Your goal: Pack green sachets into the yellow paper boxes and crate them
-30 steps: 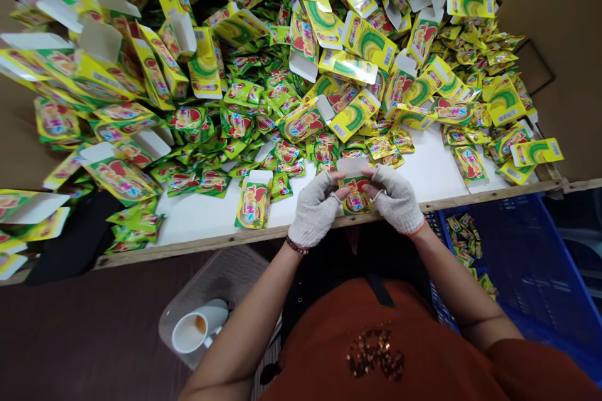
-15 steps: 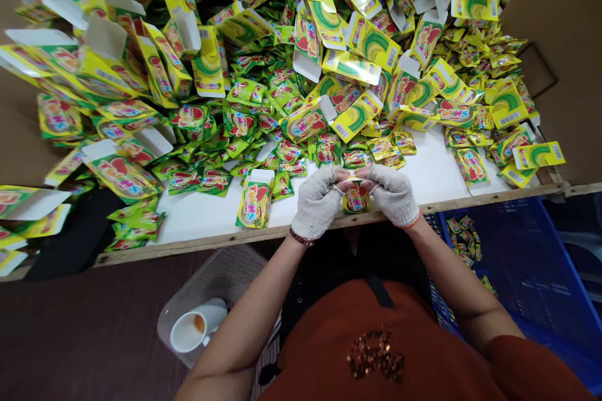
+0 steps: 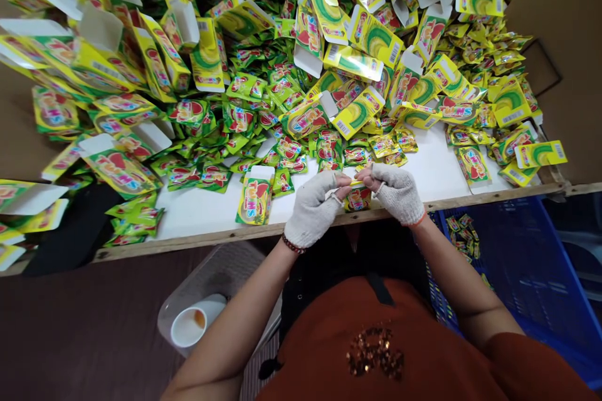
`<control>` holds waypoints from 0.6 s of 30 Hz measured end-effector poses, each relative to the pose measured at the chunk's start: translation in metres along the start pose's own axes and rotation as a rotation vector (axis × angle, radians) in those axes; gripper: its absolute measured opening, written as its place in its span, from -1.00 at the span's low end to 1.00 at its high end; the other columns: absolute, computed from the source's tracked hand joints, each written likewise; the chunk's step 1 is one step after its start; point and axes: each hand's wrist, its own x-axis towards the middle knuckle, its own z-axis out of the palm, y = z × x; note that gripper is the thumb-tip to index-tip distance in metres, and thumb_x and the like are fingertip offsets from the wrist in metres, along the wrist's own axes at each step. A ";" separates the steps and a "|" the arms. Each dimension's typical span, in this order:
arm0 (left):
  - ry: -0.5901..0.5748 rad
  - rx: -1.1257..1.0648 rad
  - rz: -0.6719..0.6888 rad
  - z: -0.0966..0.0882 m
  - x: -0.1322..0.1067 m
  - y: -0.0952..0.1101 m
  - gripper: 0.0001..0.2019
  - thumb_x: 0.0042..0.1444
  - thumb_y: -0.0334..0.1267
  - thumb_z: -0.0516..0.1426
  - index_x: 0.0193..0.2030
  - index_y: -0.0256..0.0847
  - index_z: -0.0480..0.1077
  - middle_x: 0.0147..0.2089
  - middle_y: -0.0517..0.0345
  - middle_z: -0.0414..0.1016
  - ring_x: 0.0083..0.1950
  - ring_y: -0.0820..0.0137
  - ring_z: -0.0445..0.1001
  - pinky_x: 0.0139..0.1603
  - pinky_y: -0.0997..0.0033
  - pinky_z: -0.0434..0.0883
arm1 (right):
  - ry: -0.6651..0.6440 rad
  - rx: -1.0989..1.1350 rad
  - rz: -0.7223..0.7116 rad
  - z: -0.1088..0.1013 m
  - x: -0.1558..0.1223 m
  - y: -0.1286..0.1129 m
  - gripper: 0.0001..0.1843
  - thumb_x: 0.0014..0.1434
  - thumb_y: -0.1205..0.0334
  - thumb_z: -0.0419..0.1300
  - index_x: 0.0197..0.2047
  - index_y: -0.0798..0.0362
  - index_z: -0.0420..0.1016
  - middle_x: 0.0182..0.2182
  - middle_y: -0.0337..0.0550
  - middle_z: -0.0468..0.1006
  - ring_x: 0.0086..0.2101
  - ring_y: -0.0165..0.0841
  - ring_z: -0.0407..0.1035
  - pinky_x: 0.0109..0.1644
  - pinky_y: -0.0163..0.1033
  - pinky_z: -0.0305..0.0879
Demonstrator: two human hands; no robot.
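Note:
A small yellow-and-green candy box (image 3: 357, 198) with a watermelon picture stands at the table's front edge, between my two hands. My left hand (image 3: 316, 205), in a whitish knitted glove with bare fingertips, has its fingers closed at the box's upper left corner. At the upper right corner, my right hand (image 3: 399, 193), gloved the same way, pinches with thumb and fingers. The fingertips partly cover the box's top edge. To the left, another candy box (image 3: 254, 195) lies with its white end flap up. Green candy packets (image 3: 328, 145) lie just beyond my hands.
Candy boxes (image 3: 371, 34), many with flaps open, are heaped over packets at the back. Yellow packets (image 3: 385, 145) lie nearer. A wooden edge (image 3: 446, 202) borders the white table. Below are a blue crate (image 3: 531, 263) and a white mug (image 3: 189, 327) on a plastic stool.
My hands have drawn slightly apart at the top of the box, the left one shifting a little left and the right one a little right. The box stays in place.

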 end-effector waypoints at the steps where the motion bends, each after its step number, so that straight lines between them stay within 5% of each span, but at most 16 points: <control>1: 0.009 0.018 0.039 0.000 -0.003 -0.004 -0.83 0.21 -0.17 0.17 -0.16 -0.16 0.55 -0.16 0.09 0.60 -0.11 0.33 0.54 -0.01 0.29 0.47 | -0.014 0.003 -0.045 -0.002 -0.002 0.004 -0.71 0.29 0.06 0.12 -0.22 0.02 0.61 -0.26 -0.12 0.63 -0.17 -0.28 0.51 -0.02 -0.17 0.40; 8: -0.037 0.094 0.184 0.001 -0.006 -0.001 -0.86 0.25 -0.27 0.13 -0.22 -0.17 0.54 -0.15 0.05 0.59 -0.07 0.35 0.54 0.02 0.29 0.47 | -0.052 -0.053 -0.282 0.002 -0.010 0.019 -0.79 0.25 0.26 0.16 -0.11 -0.02 0.61 -0.26 -0.11 0.60 -0.21 -0.31 0.49 -0.08 -0.19 0.42; 11: -0.045 0.012 0.058 -0.003 -0.003 0.005 -0.80 0.23 -0.20 0.14 -0.07 -0.17 0.49 -0.03 0.02 0.57 0.00 0.30 0.53 0.07 0.26 0.47 | 0.077 0.012 -0.132 -0.002 -0.012 0.017 -0.83 0.24 0.15 0.19 -0.17 -0.02 0.59 -0.33 -0.16 0.56 -0.28 -0.32 0.46 -0.13 -0.19 0.40; 14: 0.027 -0.027 -0.136 -0.011 0.004 0.004 -0.63 0.22 -0.10 0.14 0.10 -0.21 0.37 0.03 -0.03 0.53 -0.07 0.29 0.55 -0.03 0.28 0.51 | 0.302 0.323 0.085 -0.028 -0.023 0.011 -0.64 0.23 -0.17 0.15 -0.17 -0.07 0.52 -0.39 -0.20 0.51 -0.45 -0.36 0.37 -0.36 -0.23 0.34; 18: -0.012 0.464 -0.306 -0.018 0.024 -0.003 -0.72 0.17 -0.12 0.14 -0.03 -0.19 0.41 -0.11 0.00 0.53 -0.07 0.18 0.52 0.02 0.19 0.44 | 0.355 0.654 0.177 -0.068 -0.030 0.005 -0.42 0.22 -0.44 -0.12 -0.20 -0.18 0.45 -0.53 -0.27 0.39 -0.62 -0.42 0.20 -0.54 -0.28 0.17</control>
